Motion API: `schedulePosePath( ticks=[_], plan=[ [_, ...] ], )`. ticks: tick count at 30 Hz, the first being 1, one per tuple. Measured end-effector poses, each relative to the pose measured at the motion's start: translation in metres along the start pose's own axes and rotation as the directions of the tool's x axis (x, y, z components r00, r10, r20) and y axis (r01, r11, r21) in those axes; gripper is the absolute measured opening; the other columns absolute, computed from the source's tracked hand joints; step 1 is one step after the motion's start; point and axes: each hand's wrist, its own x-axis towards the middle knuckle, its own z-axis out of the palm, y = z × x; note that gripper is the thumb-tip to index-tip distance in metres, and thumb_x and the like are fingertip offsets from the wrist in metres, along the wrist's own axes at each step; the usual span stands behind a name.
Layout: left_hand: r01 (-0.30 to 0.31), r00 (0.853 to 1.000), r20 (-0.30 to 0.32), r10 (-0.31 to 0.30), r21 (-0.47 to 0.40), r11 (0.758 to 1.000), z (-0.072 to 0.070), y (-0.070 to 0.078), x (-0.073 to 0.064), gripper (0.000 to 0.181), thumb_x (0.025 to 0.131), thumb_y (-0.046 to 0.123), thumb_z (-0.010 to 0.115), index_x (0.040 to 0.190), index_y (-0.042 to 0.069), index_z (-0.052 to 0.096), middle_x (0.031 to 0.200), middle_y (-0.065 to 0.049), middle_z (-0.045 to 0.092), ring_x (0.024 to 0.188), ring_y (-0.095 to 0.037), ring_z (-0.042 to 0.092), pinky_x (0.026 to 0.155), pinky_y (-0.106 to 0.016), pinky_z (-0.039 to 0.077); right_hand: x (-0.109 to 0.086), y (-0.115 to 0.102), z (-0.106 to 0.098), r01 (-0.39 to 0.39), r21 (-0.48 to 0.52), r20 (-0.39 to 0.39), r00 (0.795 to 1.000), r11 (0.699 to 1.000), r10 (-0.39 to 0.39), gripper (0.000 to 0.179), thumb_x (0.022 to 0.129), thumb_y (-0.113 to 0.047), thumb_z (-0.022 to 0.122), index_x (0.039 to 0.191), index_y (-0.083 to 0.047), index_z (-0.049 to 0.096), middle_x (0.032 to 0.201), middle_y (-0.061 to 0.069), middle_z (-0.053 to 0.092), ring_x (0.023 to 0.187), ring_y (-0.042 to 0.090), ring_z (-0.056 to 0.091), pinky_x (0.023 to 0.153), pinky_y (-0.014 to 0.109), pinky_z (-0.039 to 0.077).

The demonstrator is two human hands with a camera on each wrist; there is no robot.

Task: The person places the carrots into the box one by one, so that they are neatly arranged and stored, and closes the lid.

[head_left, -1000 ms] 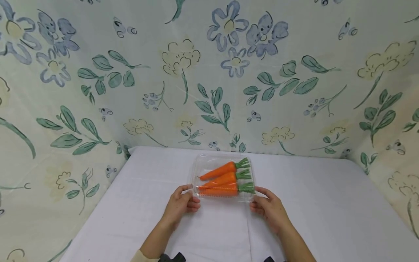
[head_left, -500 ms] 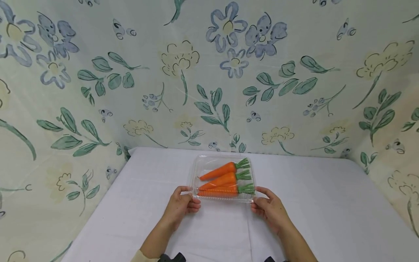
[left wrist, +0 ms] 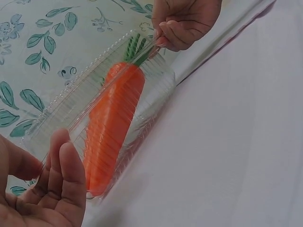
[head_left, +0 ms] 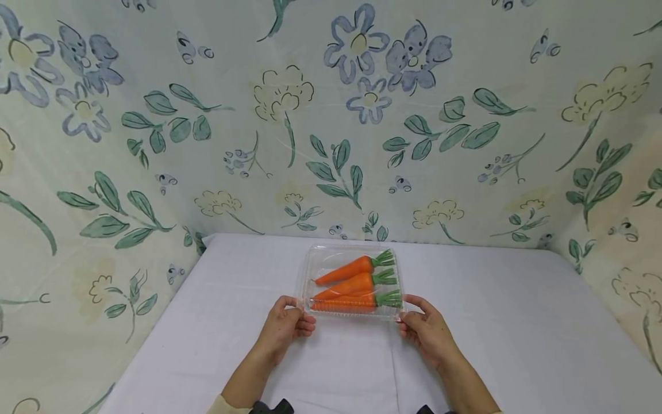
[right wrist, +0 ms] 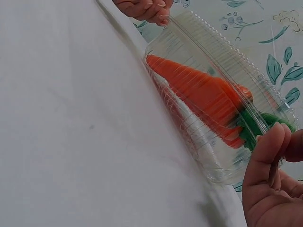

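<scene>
A clear plastic clamshell box [head_left: 324,260] stands at the middle of the table, its lid down. Inside lie three orange carrots [head_left: 345,284] side by side, their green tops toward the right. My left hand [head_left: 281,326] pinches the rim at the near left corner between thumb and fingers. At the near right corner, my right hand [head_left: 426,333] pinches the rim the same way. The left wrist view shows a carrot [left wrist: 113,127] through the ribbed side wall, with the left fingers [left wrist: 71,165] at the edge. In the right wrist view, the right thumb [right wrist: 267,151] presses at the rim.
A white cloth [head_left: 233,276] covers the table, with a crease running from the box toward me. Behind and on both sides hangs a floral curtain [head_left: 233,144], close to the box's far edge. Dark wrist-worn devices [head_left: 272,407] show at the bottom.
</scene>
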Motion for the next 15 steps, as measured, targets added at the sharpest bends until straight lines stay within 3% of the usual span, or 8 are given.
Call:
schedulePosePath(
  ticks=[6, 11, 15],
  plan=[
    [0.016, 1.000, 0.021, -0.015, -0.036, 0.999, -0.003, -0.002, 0.000, 0.018, 0.099, 0.005, 0.042, 0.116, 0.001, 0.039, 0.077, -0.004, 0.071, 0.066, -0.012, 0.067, 0.067, -0.026, 0.059, 0.002, -0.001, -0.007, -0.042, -0.002, 0.081, 0.996, 0.999, 0.042, 0.061, 0.098, -0.001, 0.054, 0.153, 0.004, 0.027, 0.084, -0.003, 0.070, 0.073, 0.004, 0.065, 0.068, 0.018, 0.057],
    [0.035, 0.998, 0.059, -0.030, -0.076, 0.997, -0.008, -0.004, 0.000, 0.012, 0.100, 0.011, 0.043, 0.111, 0.005, 0.041, 0.079, -0.004, 0.069, 0.068, -0.013, 0.066, 0.069, -0.028, 0.059, 0.002, -0.001, -0.015, -0.059, 0.022, 0.170, 0.984, 0.998, 0.055, 0.066, 0.101, -0.009, 0.057, 0.155, 0.004, 0.021, 0.094, -0.002, 0.074, 0.085, 0.008, 0.074, 0.078, 0.023, 0.061],
    [0.041, 0.997, 0.065, -0.038, -0.032, 0.999, -0.012, -0.002, -0.001, 0.018, 0.101, 0.018, 0.046, 0.112, 0.004, 0.041, 0.080, -0.006, 0.067, 0.068, -0.014, 0.067, 0.069, -0.029, 0.059, 0.000, -0.003, -0.018, -0.073, -0.033, 0.146, 0.986, 0.997, 0.077, 0.067, 0.103, -0.020, 0.059, 0.157, -0.001, 0.024, 0.104, 0.003, 0.074, 0.093, 0.014, 0.076, 0.084, 0.029, 0.062]
  ],
)
